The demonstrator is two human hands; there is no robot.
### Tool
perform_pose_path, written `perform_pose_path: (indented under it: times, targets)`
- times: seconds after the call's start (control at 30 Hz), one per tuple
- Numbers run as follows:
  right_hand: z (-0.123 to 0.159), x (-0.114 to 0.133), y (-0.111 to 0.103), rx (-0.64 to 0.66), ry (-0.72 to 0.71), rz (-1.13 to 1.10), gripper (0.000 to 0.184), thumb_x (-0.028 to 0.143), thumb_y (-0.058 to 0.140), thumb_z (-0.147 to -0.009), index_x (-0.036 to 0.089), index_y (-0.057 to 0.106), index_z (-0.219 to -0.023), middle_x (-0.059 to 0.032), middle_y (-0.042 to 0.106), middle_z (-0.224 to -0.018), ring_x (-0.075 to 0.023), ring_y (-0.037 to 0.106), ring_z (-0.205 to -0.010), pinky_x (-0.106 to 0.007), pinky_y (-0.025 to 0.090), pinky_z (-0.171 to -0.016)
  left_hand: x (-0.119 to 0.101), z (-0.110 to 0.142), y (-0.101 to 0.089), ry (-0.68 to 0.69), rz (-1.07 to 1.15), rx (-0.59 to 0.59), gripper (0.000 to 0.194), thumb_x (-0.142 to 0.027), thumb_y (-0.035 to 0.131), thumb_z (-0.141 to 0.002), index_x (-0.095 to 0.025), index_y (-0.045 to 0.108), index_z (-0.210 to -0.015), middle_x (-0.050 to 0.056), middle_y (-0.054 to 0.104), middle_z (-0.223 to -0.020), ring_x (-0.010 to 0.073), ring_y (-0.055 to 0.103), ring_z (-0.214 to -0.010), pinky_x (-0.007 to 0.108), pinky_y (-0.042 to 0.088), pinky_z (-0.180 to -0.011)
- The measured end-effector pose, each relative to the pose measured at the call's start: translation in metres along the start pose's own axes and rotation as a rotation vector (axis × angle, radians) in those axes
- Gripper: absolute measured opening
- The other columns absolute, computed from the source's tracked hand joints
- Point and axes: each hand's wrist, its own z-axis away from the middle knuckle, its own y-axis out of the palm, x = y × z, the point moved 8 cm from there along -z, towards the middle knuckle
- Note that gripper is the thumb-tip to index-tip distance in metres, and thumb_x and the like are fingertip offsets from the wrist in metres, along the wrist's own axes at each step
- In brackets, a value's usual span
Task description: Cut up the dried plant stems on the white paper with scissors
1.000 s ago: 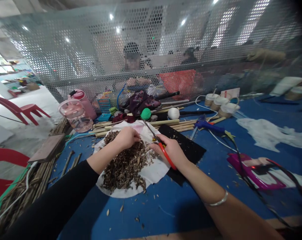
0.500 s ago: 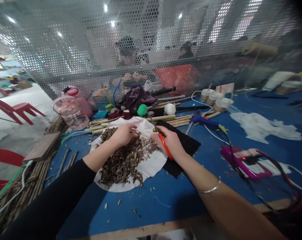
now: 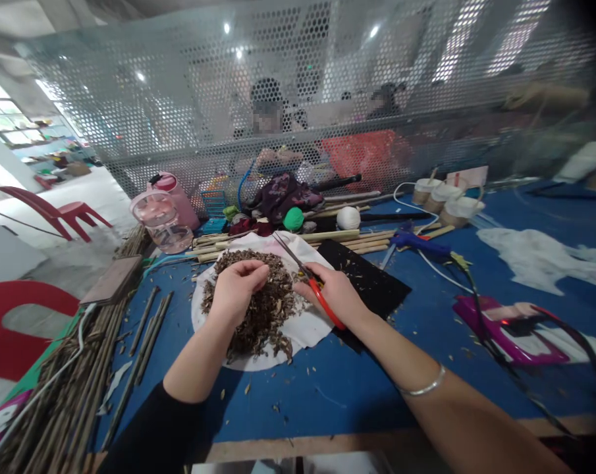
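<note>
My right hand (image 3: 334,296) is wrapped around a pair of scissors (image 3: 322,304) with red handles. Their dark blades point up and to the left, over a white cloth (image 3: 310,327). On that cloth lies a heap of dry brown plant bits (image 3: 265,322). My left hand (image 3: 238,286) hovers at the heap's left side, thumb and fingertips pinched together; whatever is between them is too small to make out. Under and behind my right hand lies a black sheet (image 3: 371,280).
Bundled dry stalks (image 3: 75,375) line the table's left edge. Behind the cloth are sticks, a green ball (image 3: 294,218), a white ball (image 3: 348,218) and a pink jug (image 3: 166,227). Rightward lie a blue glue gun (image 3: 421,243), cups and a magenta device (image 3: 510,336) with cables. A perforated metal screen stands behind.
The view has swung left. My left hand has drawn back from the heap's far side with its fingers pinched. The scissors' blades have tipped leftward and show more plainly.
</note>
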Motion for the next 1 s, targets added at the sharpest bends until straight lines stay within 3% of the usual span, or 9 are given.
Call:
perform_pose_path:
  times: [0.3, 0.4, 0.47, 0.5, 0.57, 0.67, 0.73, 0.9, 1.0]
  targets:
    - [0.004, 0.008, 0.014, 0.053, -0.042, 0.012, 0.046, 0.051, 0.059, -0.073, 0.018, 0.060, -0.105, -0.0036, 0.067, -0.071, -0.0182, 0.060, -0.065, -0.026, 0.045, -0.064, 0.022, 0.019, -0.014, -0.077, 0.135, -0.036, 0.036, -0.041, 0.071, -0.060, -0.011, 0.062, -0.080, -0.003, 0.053, -0.059, 0.0050, 0.048, -0.052, 0.019, 0.042, -0.055]
    - [0.002, 0.005, 0.009, 0.029, -0.013, 0.044, 0.045, 0.051, 0.058, -0.074, 0.018, 0.061, -0.104, -0.0034, 0.066, -0.071, -0.0178, 0.060, -0.064, -0.025, 0.044, -0.062, 0.014, 0.019, -0.022, 0.000, -0.166, -0.079, 0.029, -0.034, 0.063, -0.070, -0.014, 0.064, -0.089, 0.002, 0.060, -0.071, 0.0095, 0.053, -0.060, 0.025, 0.046, -0.063]
    - [0.000, 0.000, 0.003, 0.003, 0.021, 0.057, 0.045, 0.051, 0.058, -0.074, 0.018, 0.061, -0.104, -0.0034, 0.067, -0.072, -0.0172, 0.060, -0.063, -0.025, 0.043, -0.061, -0.003, 0.023, -0.017, 0.167, -0.526, -0.083, 0.022, -0.028, 0.060, -0.073, -0.017, 0.067, -0.090, 0.005, 0.062, -0.083, 0.0137, 0.056, -0.072, 0.029, 0.046, -0.072]
    - [-0.001, -0.002, 0.001, -0.004, 0.032, 0.059, 0.045, 0.051, 0.058, -0.074, 0.018, 0.061, -0.105, -0.0033, 0.067, -0.072, -0.0172, 0.061, -0.064, -0.024, 0.043, -0.061, -0.011, 0.027, -0.008, 0.270, -0.706, -0.043, 0.019, -0.024, 0.059, -0.074, -0.018, 0.068, -0.088, 0.006, 0.061, -0.088, 0.0155, 0.056, -0.078, 0.030, 0.045, -0.077]
    - [-0.002, -0.005, -0.003, -0.024, 0.045, 0.062, 0.046, 0.051, 0.057, -0.075, 0.018, 0.061, -0.106, -0.0036, 0.067, -0.073, -0.0175, 0.061, -0.066, -0.024, 0.043, -0.061, -0.014, 0.036, 0.022, 0.408, -0.959, 0.175, 0.017, -0.019, 0.056, -0.074, -0.021, 0.070, -0.084, 0.005, 0.060, -0.088, 0.0171, 0.056, -0.084, 0.029, 0.044, -0.079]
    - [-0.003, -0.007, -0.006, -0.050, 0.037, 0.055, 0.048, 0.051, 0.057, -0.075, 0.017, 0.060, -0.109, -0.0053, 0.068, -0.077, -0.0186, 0.062, -0.069, -0.025, 0.044, -0.063, 0.003, 0.047, 0.055, 0.432, -1.213, 0.482, 0.021, -0.014, 0.053, -0.075, -0.021, 0.070, -0.084, 0.006, 0.059, -0.086, 0.0182, 0.056, -0.082, 0.028, 0.045, -0.075]
    - [-0.002, -0.008, -0.006, -0.059, 0.022, 0.040, 0.047, 0.051, 0.057, -0.075, 0.018, 0.059, -0.109, -0.0063, 0.069, -0.081, -0.0192, 0.063, -0.072, -0.025, 0.045, -0.066, 0.012, 0.046, 0.061, 0.406, -1.330, 0.530, 0.023, -0.011, 0.050, -0.075, -0.019, 0.070, -0.086, 0.008, 0.059, -0.087, 0.0190, 0.057, -0.082, 0.028, 0.045, -0.074]
    - [-0.001, -0.008, -0.003, -0.041, 0.012, 0.020, 0.042, 0.048, 0.058, -0.075, 0.020, 0.060, -0.106, -0.0048, 0.069, -0.080, -0.0183, 0.062, -0.068, -0.025, 0.045, -0.065, 0.017, 0.035, 0.057, 0.391, -1.272, 0.515, 0.024, -0.013, 0.047, -0.078, -0.017, 0.070, -0.079, 0.008, 0.063, -0.084, 0.0187, 0.060, -0.081, 0.028, 0.045, -0.076]
    - [-0.001, -0.007, -0.004, -0.032, 0.023, 0.027, 0.041, 0.047, 0.058, -0.075, 0.020, 0.060, -0.106, -0.0036, 0.068, -0.076, -0.0177, 0.062, -0.066, -0.024, 0.044, -0.063, 0.008, 0.028, 0.047, 0.394, -1.076, 0.408, 0.023, -0.019, 0.048, -0.080, -0.019, 0.070, -0.086, 0.007, 0.068, -0.087, 0.0180, 0.061, -0.081, 0.027, 0.045, -0.077]
